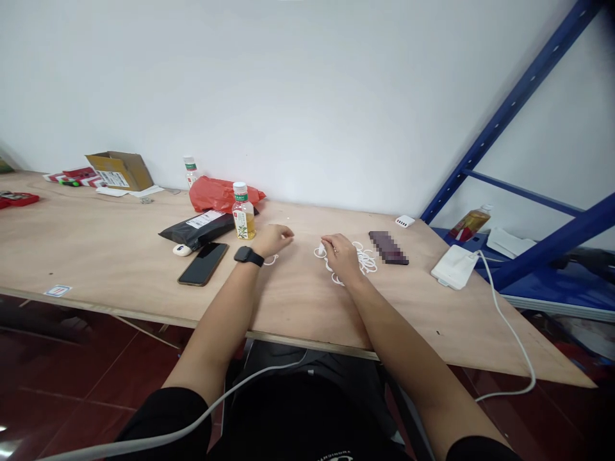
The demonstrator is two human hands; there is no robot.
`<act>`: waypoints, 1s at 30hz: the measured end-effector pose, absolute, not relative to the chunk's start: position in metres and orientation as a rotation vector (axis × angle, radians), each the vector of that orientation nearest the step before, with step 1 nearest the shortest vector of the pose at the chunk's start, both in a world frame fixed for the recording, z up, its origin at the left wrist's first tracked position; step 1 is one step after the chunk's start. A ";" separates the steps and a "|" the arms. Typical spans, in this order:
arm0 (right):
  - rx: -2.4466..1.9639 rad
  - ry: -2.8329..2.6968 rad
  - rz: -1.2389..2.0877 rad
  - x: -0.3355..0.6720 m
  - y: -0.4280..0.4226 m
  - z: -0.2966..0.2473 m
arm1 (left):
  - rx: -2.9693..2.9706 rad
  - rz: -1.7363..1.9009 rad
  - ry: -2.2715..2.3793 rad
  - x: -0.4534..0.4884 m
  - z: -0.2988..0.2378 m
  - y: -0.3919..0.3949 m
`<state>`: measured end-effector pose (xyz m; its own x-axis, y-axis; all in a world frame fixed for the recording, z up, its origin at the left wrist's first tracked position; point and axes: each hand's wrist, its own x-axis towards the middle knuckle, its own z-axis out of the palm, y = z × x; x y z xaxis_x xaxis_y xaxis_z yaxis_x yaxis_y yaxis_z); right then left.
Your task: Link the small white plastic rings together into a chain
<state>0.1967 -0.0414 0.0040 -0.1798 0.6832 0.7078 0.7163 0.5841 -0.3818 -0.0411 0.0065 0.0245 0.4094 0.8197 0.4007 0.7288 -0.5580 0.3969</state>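
Note:
Several white plastic rings (368,260) lie in a loose pile on the wooden table, partly covered by my right hand (340,254). Thumb and fingers of that hand are pinched together, and a white ring (319,251) shows at their tips. My left hand (273,240), with a black watch on its wrist, is held over the table to the left. Its fingers are curled and drawn together; whatever they may hold is too small or hidden to make out. Just beneath it lies another white ring (271,260), partly hidden by the hand.
A drink bottle (244,214), a black parcel (202,228), a phone (203,264) and a white earbud case (182,250) lie left of my hands. On the right are a pixelated dark object (388,248), a white charger (454,267) with a cable, and a blue metal frame (509,102).

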 end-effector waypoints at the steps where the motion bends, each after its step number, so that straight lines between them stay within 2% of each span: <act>1: -1.178 -1.915 -0.087 0.201 -0.040 0.004 | 2.479 0.728 1.497 -0.056 0.025 0.010; 5: -1.481 -1.949 -0.180 0.220 -0.033 0.004 | 2.319 0.204 1.716 -0.092 0.018 0.017; 8: -1.619 -1.914 -0.187 0.224 -0.031 0.002 | 2.266 0.089 1.699 -0.086 0.010 0.019; 11: -1.535 -1.888 -0.143 0.217 -0.033 -0.001 | 2.323 0.234 1.652 -0.065 0.006 0.019; 16: -1.234 -1.979 0.142 0.195 -0.038 -0.005 | 2.459 0.878 1.259 -0.027 0.006 0.009; 19: -1.138 -1.983 0.287 0.186 -0.041 -0.006 | 2.450 1.085 1.096 -0.011 0.006 0.001; 23: -1.153 -1.836 0.388 0.183 -0.043 -0.005 | 2.465 1.156 0.966 0.000 0.005 -0.007; 30: -1.252 -1.709 0.443 0.185 -0.042 -0.007 | 2.502 1.052 0.899 0.004 0.011 -0.016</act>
